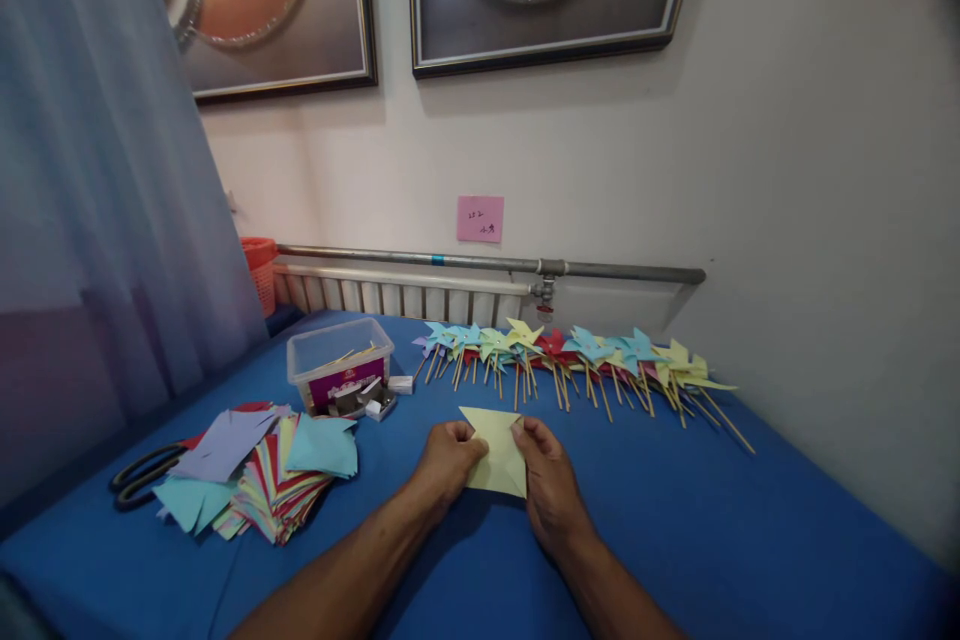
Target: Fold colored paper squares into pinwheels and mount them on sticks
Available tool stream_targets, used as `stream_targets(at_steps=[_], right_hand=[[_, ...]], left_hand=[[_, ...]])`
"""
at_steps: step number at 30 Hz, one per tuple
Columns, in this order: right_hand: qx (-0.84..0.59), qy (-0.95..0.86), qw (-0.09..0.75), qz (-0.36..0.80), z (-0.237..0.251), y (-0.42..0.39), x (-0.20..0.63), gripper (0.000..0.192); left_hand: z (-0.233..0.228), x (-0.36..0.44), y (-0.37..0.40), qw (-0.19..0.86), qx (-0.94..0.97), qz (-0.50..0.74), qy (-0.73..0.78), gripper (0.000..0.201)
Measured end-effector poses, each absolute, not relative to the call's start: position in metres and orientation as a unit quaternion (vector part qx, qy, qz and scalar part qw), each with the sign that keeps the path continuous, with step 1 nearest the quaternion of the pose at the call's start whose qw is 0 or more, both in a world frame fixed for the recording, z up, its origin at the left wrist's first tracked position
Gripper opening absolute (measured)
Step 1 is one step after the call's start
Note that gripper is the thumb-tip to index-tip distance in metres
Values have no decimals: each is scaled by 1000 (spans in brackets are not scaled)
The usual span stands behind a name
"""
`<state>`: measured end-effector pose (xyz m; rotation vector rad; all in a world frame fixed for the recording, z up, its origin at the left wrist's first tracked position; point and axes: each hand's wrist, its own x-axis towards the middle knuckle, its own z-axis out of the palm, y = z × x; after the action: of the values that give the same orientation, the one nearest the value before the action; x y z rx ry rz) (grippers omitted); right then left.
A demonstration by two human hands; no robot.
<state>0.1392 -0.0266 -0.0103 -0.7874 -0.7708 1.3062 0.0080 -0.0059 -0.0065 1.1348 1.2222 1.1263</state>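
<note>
A pale yellow square of paper (496,468) with slits at its corners is held up between my two hands over the blue-covered table. My left hand (448,458) pinches its left side, thumb on the face of the paper. On the right edge, near the upper corner, my right hand (551,480) grips it between thumb and fingers. To the left lies a pile of cut paper squares (281,480) in several colours. Finished paper pinwheels (592,348) on thin wooden sticks lie in a row beyond my hands.
Black-handled scissors (146,473) lie partly under the paper pile. A clear plastic box (337,340) holding thin sticks stands behind it, with small boxes (381,402) beside it. A blue curtain (120,220) hangs at the left. Pipes (480,262) run along the wall.
</note>
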Motion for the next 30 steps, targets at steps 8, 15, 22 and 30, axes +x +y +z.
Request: stream_targets(at_steps=[8, 15, 22, 30], right_hand=[[-351, -346, 635, 594, -6, -30, 136, 42], [-355, -350, 613, 613, -4, -31, 138, 46], [-367, -366, 628, 581, -11, -28, 139, 50], [-362, -351, 610, 612, -8, -29, 139, 48]], left_hand=[[1, 11, -11, 533, 469, 456, 537, 22], [5, 12, -13, 536, 459, 452, 545, 22], [6, 11, -13, 556, 454, 444, 536, 9], [0, 8, -9, 549, 459, 450, 535, 17]])
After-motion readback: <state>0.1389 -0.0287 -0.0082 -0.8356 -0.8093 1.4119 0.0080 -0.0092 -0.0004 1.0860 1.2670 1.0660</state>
